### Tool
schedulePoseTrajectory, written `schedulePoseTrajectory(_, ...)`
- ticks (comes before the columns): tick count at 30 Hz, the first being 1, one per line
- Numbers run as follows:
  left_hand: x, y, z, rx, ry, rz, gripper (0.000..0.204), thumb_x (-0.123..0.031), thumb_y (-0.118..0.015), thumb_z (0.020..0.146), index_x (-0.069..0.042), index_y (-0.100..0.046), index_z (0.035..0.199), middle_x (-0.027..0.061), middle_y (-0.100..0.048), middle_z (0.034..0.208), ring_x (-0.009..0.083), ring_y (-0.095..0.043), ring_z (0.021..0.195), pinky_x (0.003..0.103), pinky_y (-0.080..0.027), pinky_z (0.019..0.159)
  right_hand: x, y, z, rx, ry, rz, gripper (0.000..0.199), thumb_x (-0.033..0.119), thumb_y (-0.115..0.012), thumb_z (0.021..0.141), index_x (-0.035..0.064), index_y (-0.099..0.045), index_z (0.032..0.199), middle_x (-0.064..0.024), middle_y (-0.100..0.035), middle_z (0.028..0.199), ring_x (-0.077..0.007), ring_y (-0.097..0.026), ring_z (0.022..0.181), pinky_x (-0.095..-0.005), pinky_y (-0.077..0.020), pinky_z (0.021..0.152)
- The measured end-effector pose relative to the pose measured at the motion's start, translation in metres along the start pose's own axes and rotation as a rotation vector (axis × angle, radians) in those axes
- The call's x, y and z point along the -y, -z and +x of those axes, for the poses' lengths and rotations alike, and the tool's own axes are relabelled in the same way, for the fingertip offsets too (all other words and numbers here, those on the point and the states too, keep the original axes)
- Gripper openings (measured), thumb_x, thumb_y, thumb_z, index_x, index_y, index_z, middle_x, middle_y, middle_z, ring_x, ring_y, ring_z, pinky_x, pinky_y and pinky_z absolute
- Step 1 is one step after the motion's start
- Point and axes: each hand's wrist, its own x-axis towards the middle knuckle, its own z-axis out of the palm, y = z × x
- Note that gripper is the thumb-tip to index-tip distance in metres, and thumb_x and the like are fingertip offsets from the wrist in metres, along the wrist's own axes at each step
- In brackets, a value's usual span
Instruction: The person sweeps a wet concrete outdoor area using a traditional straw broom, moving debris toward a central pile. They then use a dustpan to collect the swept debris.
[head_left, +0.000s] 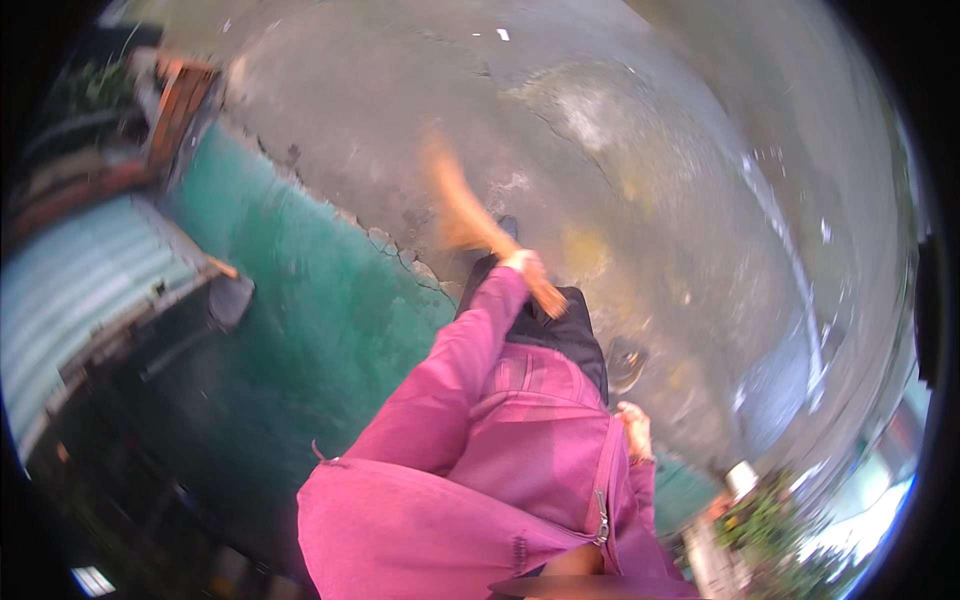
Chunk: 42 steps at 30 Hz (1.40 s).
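I am watching the left hand (520, 261), fingers wrapping a blurred, orange-brown, elongated object (482, 226) partly over the black cloth trousers (553, 330); poor grip could be causing a drop. I am unable to tell finger state on the right hand (636, 430).

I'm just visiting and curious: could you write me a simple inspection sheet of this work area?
Surface: stained grey-brown ground, beside a green surface with a cracked edge.
Job's things: a long orange-brown object, too blurred to identify.
Clutter: a small white scrap on the ground.
Grips: left grip closed around the object; right grip beside the pink jacket, contents unclear.
Cables: nothing seen.
Surroundings: pale corrugated sheeting at left; plants at lower right.
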Motion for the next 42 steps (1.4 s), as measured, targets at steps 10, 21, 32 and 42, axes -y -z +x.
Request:
schedulePoseTrajectory(10, -0.071, -0.174, -0.035, 0.538, -0.115, 0.360, 0.016, -0.014, -0.067, 0.072, -0.005, -0.054, 0.069, 0.0038, -0.052, 0.058, 0.0122, -0.051, 0.048, 0.026, -0.043, 0.043, 0.283, -0.074, 0.065, 0.714, 0.059, -0.020, 0.058, 0.048, -0.043, 0.088, 0.0028, -0.040, 0.124, -0.0077, -0.057, 0.094, -0.0184, -0.056, 0.088, -0.0364, -0.0485, 0.074)
schedulePoseTrajectory(21, 0.043, -0.084, -0.046, -0.278, -0.493, -0.233, 0.031, -0.007, -0.065, 0.069, -0.003, -0.046, 0.093, 0.0063, -0.051, 0.059, 0.0149, -0.051, 0.046, 0.029, -0.045, 0.040, 0.221, -0.157, 0.132, 0.966, -0.514, -0.250, 0.007, 0.004, -0.054, 0.067, 0.0031, -0.052, 0.074, -0.0075, -0.054, 0.066, -0.0206, -0.057, 0.061, -0.0365, -0.0494, 0.057)
schedulePoseTrajectory(32, 0.049, 0.000, 0.017, -0.311, -0.274, -0.346, 0.011, -0.014, -0.061, 0.069, -0.005, -0.054, 0.069, 0.0062, -0.052, 0.057, 0.0184, -0.052, 0.048, 0.031, -0.044, 0.048, 0.204, -0.230, 0.170, 0.730, -0.529, -0.576, 0.009, 0.009, -0.056, 0.075, 0.0036, -0.049, 0.073, -0.0040, -0.046, 0.058, -0.0172, -0.047, 0.045, -0.0317, -0.0439, 0.043)
schedulePoseTrajectory(42, 0.049, 0.007, -0.013, -0.504, -0.389, -0.476, 0.012, -0.012, -0.060, 0.069, -0.004, -0.051, 0.068, 0.0072, -0.048, 0.054, 0.0192, -0.051, 0.049, 0.033, -0.045, 0.047, 0.211, -0.239, 0.147, 0.941, -0.392, -0.762, 0.008, 0.008, -0.057, 0.074, 0.0020, -0.052, 0.075, -0.0052, -0.049, 0.055, -0.0164, -0.048, 0.040, -0.0303, -0.0439, 0.037)
